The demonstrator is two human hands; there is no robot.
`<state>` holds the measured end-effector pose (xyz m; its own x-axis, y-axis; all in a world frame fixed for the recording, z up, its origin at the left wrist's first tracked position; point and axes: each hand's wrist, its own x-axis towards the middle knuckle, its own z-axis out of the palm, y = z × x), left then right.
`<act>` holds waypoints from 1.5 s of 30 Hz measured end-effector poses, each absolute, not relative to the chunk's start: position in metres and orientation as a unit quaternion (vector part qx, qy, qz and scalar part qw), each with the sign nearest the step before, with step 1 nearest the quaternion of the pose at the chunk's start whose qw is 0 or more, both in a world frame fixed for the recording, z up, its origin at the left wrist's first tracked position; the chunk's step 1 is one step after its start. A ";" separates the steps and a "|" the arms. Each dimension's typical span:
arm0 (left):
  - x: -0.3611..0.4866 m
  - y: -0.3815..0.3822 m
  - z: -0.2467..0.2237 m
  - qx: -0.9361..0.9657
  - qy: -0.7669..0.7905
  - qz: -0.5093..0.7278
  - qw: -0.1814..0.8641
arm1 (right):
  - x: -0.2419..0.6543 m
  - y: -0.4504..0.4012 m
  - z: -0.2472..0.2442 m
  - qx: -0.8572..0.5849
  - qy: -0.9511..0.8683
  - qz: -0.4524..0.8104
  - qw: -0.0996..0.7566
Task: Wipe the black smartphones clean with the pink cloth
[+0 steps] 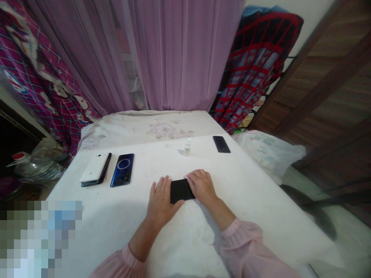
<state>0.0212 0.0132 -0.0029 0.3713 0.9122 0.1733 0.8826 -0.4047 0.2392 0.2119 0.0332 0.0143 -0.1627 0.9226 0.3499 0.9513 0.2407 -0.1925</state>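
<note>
A black phone lies flat on the white-covered table in front of me, turned sideways. My left hand grips its left end, with the thumb along the near edge and the fingers stretched along the left side. Over the right end, my right hand rests with its fingers curled and pressed down on the screen. Something small and whitish shows at its fingertips, too small to make out. Beyond the hands stands a small clear-and-white bottle, upright.
On the left are a blue phone with a ring on its back and a stack of phones topped by a white one. Another dark phone lies near the right edge. A plastic bag hangs beside the table; purple curtains close the back.
</note>
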 end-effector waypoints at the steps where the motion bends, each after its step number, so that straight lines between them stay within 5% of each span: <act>1: 0.021 0.013 -0.002 0.827 0.543 0.137 0.055 | 0.218 0.032 0.014 -0.622 -0.756 -0.037 0.202; 36: 0.021 0.014 -0.005 0.832 0.536 0.136 0.049 | 0.220 0.034 0.013 -0.669 -0.718 -0.039 0.188; 45: 0.021 0.014 -0.003 0.831 0.536 0.137 0.054 | 0.265 0.030 0.008 -0.656 -0.683 -0.003 0.321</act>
<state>0.0205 0.0139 -0.0030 0.3884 0.9056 0.1704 0.8761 -0.4202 0.2362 0.2645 0.0302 0.0084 0.0673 0.8941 0.4428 0.8981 0.1390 -0.4172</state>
